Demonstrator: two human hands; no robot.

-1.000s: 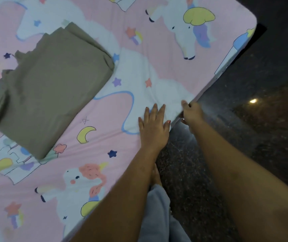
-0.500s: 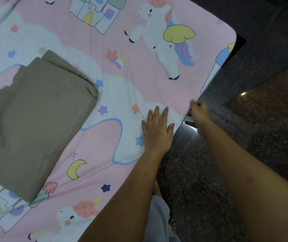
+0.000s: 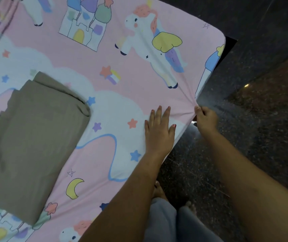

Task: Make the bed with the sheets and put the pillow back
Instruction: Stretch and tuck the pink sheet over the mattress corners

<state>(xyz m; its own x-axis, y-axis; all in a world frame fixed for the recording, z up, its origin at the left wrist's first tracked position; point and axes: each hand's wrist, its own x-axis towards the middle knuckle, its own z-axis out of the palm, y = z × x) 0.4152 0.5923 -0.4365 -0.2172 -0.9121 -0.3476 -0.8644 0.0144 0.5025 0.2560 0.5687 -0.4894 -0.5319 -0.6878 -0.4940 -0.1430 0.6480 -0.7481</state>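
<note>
Since the earlier frame the right hand (image 3: 205, 117) has been moving further along the bed's edge toward the corner, now pinching the pink unicorn sheet (image 3: 136, 67) into radiating creases, fingers closing tight on the fabric. The left hand (image 3: 159, 130) is lying flat and spread on the sheet just beside that edge, pressing down. A folded olive sheet (image 3: 30, 140) is resting on the pink sheet, well apart from the edge
</note>
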